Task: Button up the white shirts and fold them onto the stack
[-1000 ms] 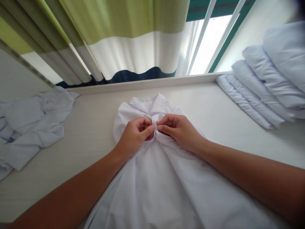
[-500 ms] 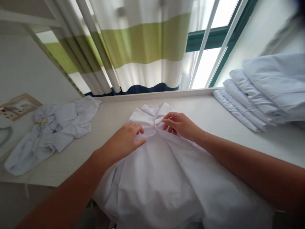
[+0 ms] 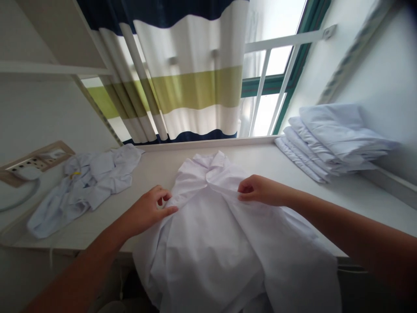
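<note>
A white collared shirt (image 3: 215,243) lies spread on the table, its collar at the far end and its lower part hanging over the near edge. At its left side is my left hand (image 3: 154,204), thumb held away from the curled fingers, the fingertips beside the cloth. My right hand (image 3: 260,190) is closed, with thumb and fingers pinching the shirt's right front panel below the collar. The pinched cloth itself is partly hidden by the fingers.
A crumpled white garment (image 3: 100,174) lies on the left of the white table (image 3: 260,161), near a socket strip (image 3: 35,163) with a plug and cable. Folded white garments (image 3: 332,139) are stacked at the right. A striped curtain (image 3: 195,87) and barred window stand behind.
Both hands have moved apart and away from the collar, the left toward the shirt's left edge, the right outward along its right panel. The camera view has tilted up.
</note>
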A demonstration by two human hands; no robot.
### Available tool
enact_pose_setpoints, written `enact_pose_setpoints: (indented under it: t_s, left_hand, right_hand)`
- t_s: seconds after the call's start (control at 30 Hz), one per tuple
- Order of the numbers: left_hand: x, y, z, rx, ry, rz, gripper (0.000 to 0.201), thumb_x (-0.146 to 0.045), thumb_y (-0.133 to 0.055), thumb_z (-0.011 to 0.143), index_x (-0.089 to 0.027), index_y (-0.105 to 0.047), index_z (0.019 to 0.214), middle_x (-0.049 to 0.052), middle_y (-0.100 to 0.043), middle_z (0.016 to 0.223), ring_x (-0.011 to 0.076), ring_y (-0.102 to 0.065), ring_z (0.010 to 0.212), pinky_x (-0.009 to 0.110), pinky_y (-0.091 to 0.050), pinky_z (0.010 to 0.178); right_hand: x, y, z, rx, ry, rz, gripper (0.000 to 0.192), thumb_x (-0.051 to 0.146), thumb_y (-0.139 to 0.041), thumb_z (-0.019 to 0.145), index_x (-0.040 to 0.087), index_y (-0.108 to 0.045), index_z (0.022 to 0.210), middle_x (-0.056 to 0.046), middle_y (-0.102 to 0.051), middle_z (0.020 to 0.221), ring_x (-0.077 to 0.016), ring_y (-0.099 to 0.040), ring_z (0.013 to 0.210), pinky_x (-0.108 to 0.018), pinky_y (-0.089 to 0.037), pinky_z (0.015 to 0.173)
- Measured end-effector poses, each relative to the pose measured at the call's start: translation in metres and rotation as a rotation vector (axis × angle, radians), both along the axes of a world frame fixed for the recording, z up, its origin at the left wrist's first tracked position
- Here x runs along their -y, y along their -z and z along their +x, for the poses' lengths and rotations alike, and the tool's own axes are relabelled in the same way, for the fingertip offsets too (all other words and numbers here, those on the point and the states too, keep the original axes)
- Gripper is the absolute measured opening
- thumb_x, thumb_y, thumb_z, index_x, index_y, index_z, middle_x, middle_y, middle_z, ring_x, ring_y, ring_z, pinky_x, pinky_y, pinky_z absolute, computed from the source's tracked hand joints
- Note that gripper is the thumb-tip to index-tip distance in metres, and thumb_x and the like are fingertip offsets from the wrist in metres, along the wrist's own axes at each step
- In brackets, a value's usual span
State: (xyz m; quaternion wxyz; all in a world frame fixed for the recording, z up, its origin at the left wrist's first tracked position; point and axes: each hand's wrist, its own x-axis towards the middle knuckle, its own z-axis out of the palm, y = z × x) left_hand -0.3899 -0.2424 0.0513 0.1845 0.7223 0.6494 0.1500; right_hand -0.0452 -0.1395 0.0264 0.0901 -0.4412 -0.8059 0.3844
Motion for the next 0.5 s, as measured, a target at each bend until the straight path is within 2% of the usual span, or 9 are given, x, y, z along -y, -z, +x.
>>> enact_pose_setpoints:
  t_s: [0.07, 0.13, 0.23, 0.37, 0.43, 0.5]
  left_hand:
    - [0.001, -0.003, 0.001, 0.061, 0.004, -0.007, 0.038, -0.056, -0.061, 0.081, -0.019, -0.067, 0.084, 0.005, -0.064, 0.092, 0.021, -0.059, 0.081, 0.03, -0.044, 0.072]
    - [0.0, -0.005, 0.003, 0.114, 0.011, -0.054, 0.037, -0.055, -0.061, 0.081, -0.018, -0.068, 0.081, 0.005, -0.065, 0.083, 0.0206, -0.058, 0.076, 0.029, -0.042, 0.068]
    - [-0.004, -0.003, 0.008, 0.185, 0.01, -0.191, 0.036, -0.052, -0.064, 0.077, -0.017, -0.069, 0.081, 0.002, -0.062, 0.068, 0.0181, -0.054, 0.064, 0.026, -0.036, 0.058]
    - [-0.011, 0.001, 0.015, 0.254, 0.042, -0.38, 0.029, -0.043, -0.063, 0.076, -0.015, -0.07, 0.078, 0.002, -0.066, 0.071, 0.0173, -0.056, 0.064, 0.025, -0.035, 0.057]
    - [-0.016, -0.003, 0.019, 0.226, 0.028, -0.34, 0.025, -0.039, -0.06, 0.076, -0.015, -0.068, 0.075, 0.002, -0.067, 0.071, 0.0176, -0.057, 0.064, 0.025, -0.035, 0.057]
    - [-0.024, -0.014, 0.025, 0.183, -0.041, -0.211, 0.023, -0.037, -0.058, 0.077, -0.016, -0.067, 0.077, 0.001, -0.066, 0.068, 0.0172, -0.056, 0.062, 0.025, -0.033, 0.055]
  right_hand:
    - [0.004, 0.001, 0.002, -0.012, 0.021, -0.038, 0.021, 0.039, -0.07, 0.075, 0.018, -0.073, 0.077, -0.005, -0.072, 0.076, -0.0205, -0.061, 0.068, -0.032, -0.042, 0.062]
    - [0.007, 0.004, 0.003, -0.059, 0.05, -0.076, 0.023, 0.039, -0.07, 0.075, 0.017, -0.073, 0.076, -0.005, -0.071, 0.075, -0.0199, -0.061, 0.068, -0.031, -0.042, 0.063]
    - [0.012, 0.006, 0.001, -0.192, 0.128, -0.188, 0.025, 0.04, -0.072, 0.074, 0.015, -0.071, 0.075, -0.004, -0.069, 0.073, -0.0179, -0.059, 0.067, -0.03, -0.042, 0.063]
    - [0.018, -0.001, -0.006, -0.404, 0.234, -0.399, 0.028, 0.04, -0.077, 0.071, 0.014, -0.072, 0.08, -0.006, -0.069, 0.077, -0.0188, -0.061, 0.068, -0.03, -0.047, 0.063]
    - [0.022, -0.009, -0.013, -0.474, 0.259, -0.411, 0.027, 0.039, -0.077, 0.072, 0.015, -0.073, 0.081, -0.007, -0.069, 0.079, -0.0194, -0.062, 0.07, -0.03, -0.048, 0.065]
    - [0.024, -0.02, -0.022, -0.532, 0.28, -0.368, 0.025, 0.039, -0.077, 0.073, 0.015, -0.074, 0.081, -0.007, -0.069, 0.079, -0.0193, -0.061, 0.07, -0.03, -0.049, 0.064]
